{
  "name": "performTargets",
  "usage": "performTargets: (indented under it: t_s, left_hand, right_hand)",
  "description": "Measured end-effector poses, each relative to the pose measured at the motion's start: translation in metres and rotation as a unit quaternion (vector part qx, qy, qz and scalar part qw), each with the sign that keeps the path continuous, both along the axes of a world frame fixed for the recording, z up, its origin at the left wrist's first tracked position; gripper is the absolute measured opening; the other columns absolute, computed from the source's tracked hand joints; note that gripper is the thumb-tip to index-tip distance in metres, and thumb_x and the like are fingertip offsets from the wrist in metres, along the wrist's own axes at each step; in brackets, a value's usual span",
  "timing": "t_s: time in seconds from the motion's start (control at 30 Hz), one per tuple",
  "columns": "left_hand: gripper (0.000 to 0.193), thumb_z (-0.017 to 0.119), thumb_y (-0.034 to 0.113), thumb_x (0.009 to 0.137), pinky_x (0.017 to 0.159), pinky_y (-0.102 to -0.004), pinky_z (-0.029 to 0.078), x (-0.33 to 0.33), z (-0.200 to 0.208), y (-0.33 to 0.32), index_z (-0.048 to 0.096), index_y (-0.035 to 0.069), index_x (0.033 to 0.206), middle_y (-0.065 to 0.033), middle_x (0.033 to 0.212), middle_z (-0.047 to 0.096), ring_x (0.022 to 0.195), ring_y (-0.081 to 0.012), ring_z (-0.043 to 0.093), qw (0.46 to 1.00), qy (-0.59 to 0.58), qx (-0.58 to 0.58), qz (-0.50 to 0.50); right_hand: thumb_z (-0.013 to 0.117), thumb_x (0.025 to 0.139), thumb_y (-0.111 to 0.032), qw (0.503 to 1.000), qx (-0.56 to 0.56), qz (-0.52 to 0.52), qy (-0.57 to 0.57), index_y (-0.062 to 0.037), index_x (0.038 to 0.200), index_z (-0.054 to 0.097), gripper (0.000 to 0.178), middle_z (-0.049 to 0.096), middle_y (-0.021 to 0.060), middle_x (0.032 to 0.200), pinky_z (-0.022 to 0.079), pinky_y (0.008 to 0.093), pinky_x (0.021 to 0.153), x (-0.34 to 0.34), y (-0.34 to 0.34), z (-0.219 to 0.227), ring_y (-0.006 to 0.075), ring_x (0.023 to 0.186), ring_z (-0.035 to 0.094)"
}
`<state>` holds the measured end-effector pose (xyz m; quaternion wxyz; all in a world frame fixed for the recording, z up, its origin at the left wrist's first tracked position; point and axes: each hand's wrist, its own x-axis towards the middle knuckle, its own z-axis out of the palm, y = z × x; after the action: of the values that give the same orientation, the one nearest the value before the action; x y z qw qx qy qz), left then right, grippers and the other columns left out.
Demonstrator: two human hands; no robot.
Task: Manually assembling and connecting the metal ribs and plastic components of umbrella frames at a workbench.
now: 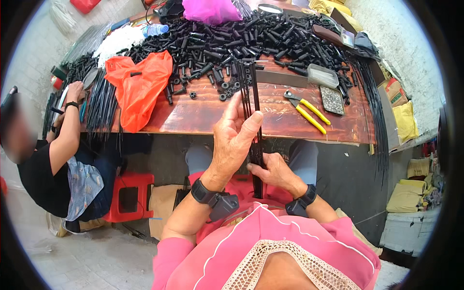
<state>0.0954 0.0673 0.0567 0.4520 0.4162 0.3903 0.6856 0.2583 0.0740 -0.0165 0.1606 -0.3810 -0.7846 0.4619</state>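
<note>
In front of the near edge of the table point(193, 118), the right hand point(279, 170) is closed around the lower part of a bundle of slim black rods point(256, 152), thumb across it. Nearer the table, the left hand point(232, 129) lies along the same bundle, fingers stretched upward and thumb against the rods; how firmly it presses, one cannot tell. The rods' upper ends reach over the tabletop, uneven and a little spread, so this handful looks gathered but not yet evened.

Over the table's near edge, toward its left end, droop more loose rods point(99, 108), and others hang at its right end; these appear to be left over, outside either hand. On the table's right part, yellow-handled pliers point(314, 110) lie unheld just beside a tray of small bits point(332, 100). An orange bag point(140, 92) covers part of its left half. At the table's left end sits a co-worker point(41, 176). Across its far half spreads a heap of short black parts point(217, 43), plenty of it loose; which are finished cannot be told.
</note>
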Motion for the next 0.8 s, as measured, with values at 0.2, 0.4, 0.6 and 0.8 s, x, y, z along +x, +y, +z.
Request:
performTargets:
  t_s: [0.2,0.4,0.6,0.8]
  left_hand:
    - [0.070,0.066,0.008,0.091,0.072,-0.0215,0.049,0.012,0.018,0.006,0.025,-0.008,0.146,-0.0042,0.094,0.060,0.082,-0.0065,0.057,1.000,0.003,0.019,0.025]
    - [0.066,0.062,0.005,0.093,0.073,-0.0217,0.049,0.036,0.030,0.008,0.027,-0.006,0.147,-0.0048,0.101,0.061,0.085,-0.0066,0.058,0.998,0.033,0.045,-0.003]
    - [0.060,0.064,0.010,0.093,0.070,-0.0198,0.045,0.038,0.036,0.005,0.037,-0.004,0.145,0.0014,0.086,0.058,0.079,-0.0051,0.055,0.997,0.067,0.031,-0.019]
    - [0.033,0.056,0.013,0.095,0.075,-0.0239,0.048,0.025,0.050,0.001,0.061,-0.005,0.121,-0.0026,0.095,0.066,0.084,-0.0085,0.060,0.990,0.128,0.019,-0.055]
  right_hand:
    - [0.069,0.083,-0.033,0.991,0.069,0.111,-0.031,-0.0004,0.099,0.067,0.036,0.067,0.0241,0.088,0.052,0.0418,0.076,0.028,0.027,0.056,0.0383,0.087,0.066]
    - [0.065,0.091,-0.017,0.963,0.054,-0.078,0.254,0.0028,0.103,0.070,0.024,0.066,0.0009,0.075,0.046,0.0241,0.054,0.022,0.068,0.128,0.0048,0.064,0.056]
    - [0.073,0.088,-0.016,0.925,-0.022,-0.059,0.374,0.0027,0.093,0.073,0.020,0.063,0.0002,0.068,0.042,0.0194,0.046,0.005,0.074,0.151,0.0034,0.054,0.053]
    - [0.074,0.087,-0.019,0.921,-0.027,-0.058,0.384,-0.0004,0.087,0.070,0.019,0.064,0.0013,0.068,0.042,0.0174,0.042,0.004,0.068,0.153,0.0032,0.052,0.057]
